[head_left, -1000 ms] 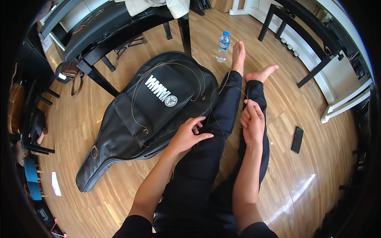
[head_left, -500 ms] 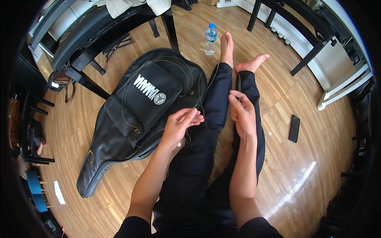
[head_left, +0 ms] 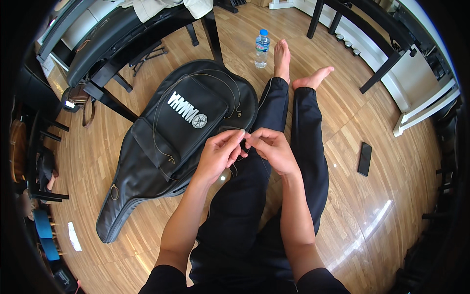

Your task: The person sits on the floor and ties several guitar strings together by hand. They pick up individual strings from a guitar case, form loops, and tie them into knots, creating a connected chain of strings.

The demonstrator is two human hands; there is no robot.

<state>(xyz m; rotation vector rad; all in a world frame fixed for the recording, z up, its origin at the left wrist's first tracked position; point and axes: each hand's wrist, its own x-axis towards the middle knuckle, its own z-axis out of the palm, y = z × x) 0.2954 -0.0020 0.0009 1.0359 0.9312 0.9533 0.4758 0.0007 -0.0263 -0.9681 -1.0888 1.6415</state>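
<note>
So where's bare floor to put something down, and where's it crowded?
Bare floor lies between the right leg and the phone, and left of the left forearm, below the bag. It's crowded where the left hand and right hand meet over the left leg, beside the bag and wire.

Left grip (head_left: 219,156) and right grip (head_left: 277,154) together on thin string (head_left: 235,170), near black bag (head_left: 177,138)

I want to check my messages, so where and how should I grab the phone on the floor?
Probably best with your right hand, from above: pinch the phone by its two long edges, near the middle. It lies flat on the floor to the right of your right leg, its long edges running roughly away from you, so the hand could straddle its narrow width.
</note>
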